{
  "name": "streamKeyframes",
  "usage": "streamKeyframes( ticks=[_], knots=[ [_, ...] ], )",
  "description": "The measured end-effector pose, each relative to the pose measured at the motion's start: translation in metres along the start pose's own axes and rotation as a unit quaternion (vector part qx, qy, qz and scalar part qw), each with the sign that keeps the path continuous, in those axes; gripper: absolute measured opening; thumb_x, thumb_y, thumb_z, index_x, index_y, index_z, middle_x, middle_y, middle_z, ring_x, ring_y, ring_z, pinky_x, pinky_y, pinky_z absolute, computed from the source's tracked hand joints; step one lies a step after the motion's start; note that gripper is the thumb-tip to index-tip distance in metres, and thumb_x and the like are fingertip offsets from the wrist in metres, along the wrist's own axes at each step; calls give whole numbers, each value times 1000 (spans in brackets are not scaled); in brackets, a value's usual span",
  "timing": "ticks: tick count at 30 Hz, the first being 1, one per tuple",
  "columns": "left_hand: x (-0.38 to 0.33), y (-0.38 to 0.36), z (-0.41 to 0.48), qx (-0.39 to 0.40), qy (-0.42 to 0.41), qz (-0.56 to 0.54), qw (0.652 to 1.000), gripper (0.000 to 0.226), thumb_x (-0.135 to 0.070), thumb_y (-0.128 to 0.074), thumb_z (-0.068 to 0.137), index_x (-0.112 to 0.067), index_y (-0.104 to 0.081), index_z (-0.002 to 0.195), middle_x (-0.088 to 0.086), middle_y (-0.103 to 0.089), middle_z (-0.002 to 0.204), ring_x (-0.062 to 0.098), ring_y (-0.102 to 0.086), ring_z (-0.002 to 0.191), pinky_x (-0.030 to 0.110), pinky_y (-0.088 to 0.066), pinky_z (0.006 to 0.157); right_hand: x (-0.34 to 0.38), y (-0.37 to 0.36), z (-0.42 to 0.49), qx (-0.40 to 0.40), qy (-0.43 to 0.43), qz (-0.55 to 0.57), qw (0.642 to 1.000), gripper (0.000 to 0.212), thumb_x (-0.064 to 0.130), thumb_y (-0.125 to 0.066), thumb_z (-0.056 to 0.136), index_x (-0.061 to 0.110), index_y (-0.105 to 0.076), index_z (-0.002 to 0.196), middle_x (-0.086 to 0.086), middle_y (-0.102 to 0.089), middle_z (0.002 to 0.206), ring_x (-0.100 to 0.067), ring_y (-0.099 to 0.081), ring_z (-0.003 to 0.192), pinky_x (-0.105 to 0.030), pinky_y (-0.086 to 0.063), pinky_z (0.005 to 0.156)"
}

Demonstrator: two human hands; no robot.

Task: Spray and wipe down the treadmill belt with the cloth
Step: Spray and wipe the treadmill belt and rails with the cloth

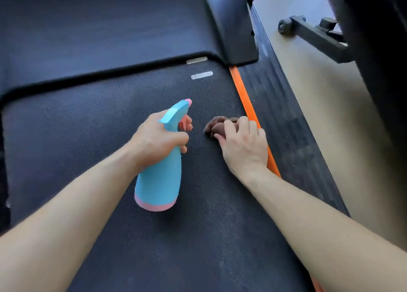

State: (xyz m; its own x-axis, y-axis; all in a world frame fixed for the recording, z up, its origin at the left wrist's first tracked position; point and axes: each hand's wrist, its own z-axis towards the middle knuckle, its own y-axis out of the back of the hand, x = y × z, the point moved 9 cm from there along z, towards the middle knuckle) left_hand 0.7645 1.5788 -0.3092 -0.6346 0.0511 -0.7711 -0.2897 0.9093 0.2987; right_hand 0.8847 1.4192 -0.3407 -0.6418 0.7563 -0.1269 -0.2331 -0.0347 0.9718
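Two hands busy here: the brown cloth [221,125] is bunched up on the treadmill belt [110,115], right by the orange edge strip [246,102]. The right hand [244,146] presses down on it, fingers curled over the wad. The left hand [160,137] is wrapped round the neck of the blue spray bottle [160,177], a finger on the pink trigger, held above the belt with the nozzle pointing forward. My worry: with the cloth wadded that small it covers little belt per pass, and it could catch on the strip and side rail [282,120]. Spray could also land on the motor cover [99,27] instead.
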Motion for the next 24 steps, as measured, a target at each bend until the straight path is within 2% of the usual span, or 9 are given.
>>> streamKeyframes(
  ticks=[2,6,8,12,15,18,20,22,24],
  knots=[
    [3,1,2,-1,2,-28,1000,39,-11,-70,68,-20,-72,107,-1,-77,109,16,-74,64,25,-55,66,5,-3,52,-16,-27,0,1000,37,51,-65,90,15,-67,100,-13,-61,102,-34,-58,88,-40,-44,69],
    [4,1,1,-9,-7,-44,999,54,-17,-62,61,-20,-70,113,0,-77,108,19,-74,64,34,-59,74,15,-21,118,76,-90,29,993,45,52,-45,102,14,-61,122,-11,-54,127,-32,-50,116,-44,-41,89],
    [1,0,-2,-7,-16,-31,999,52,-18,-61,61,-16,-69,112,-2,-76,108,17,-74,62,31,-58,73,9,-16,100,68,-101,34,992,43,51,-48,101,14,-64,114,-11,-56,120,-33,-53,110,-44,-43,85],
    [-3,-1,-9,-6,-15,-10,1000,35,-16,-64,65,-17,-68,100,-7,-75,105,16,-75,63,32,-57,75,-17,13,-18,21,-66,27,997,31,46,-63,94,16,-64,96,-12,-57,95,-34,-55,85,-42,-44,66],
    [-7,-2,-14,-9,-21,19,1000,48,-21,-63,61,-26,-71,107,-8,-76,103,21,-77,73,40,-61,85,-26,16,-55,32,-25,8,999,31,44,-67,91,13,-64,92,-12,-56,88,-33,-54,78,-40,-42,61],
    [-7,-1,-17,-17,-28,31,999,42,-24,-63,56,-30,-69,97,-13,-75,105,25,-75,88,46,-59,92,-14,9,-16,-1,9,-7,1000,32,42,-66,91,12,-62,86,-12,-56,85,-33,-54,77,-40,-42,61],
    [-1,1,-19,-24,-24,26,999,37,-24,-63,56,-31,-68,92,-15,-75,104,25,-76,88,46,-59,90,-5,-1,28,-17,-1,-13,1000,33,43,-67,90,10,-64,86,-13,-58,87,-34,-56,79,-39,-43,62],
    [4,2,-20,-28,-20,19,999,39,-23,-62,57,-30,-69,95,-15,-76,102,21,-77,80,40,-59,86,5,-5,78,-14,-26,2,1000,36,44,-65,92,8,-69,92,-15,-62,95,-36,-59,87,-41,-46,69],
    [4,1,-22,-26,-21,21,999,47,-24,-62,58,-30,-69,104,-15,-76,101,19,-76,79,37,-58,85,11,-11,112,33,-58,22,998,40,45,-56,99,8,-68,107,-16,-61,111,-36,-58,103,-43,-46,81]
  ],
)
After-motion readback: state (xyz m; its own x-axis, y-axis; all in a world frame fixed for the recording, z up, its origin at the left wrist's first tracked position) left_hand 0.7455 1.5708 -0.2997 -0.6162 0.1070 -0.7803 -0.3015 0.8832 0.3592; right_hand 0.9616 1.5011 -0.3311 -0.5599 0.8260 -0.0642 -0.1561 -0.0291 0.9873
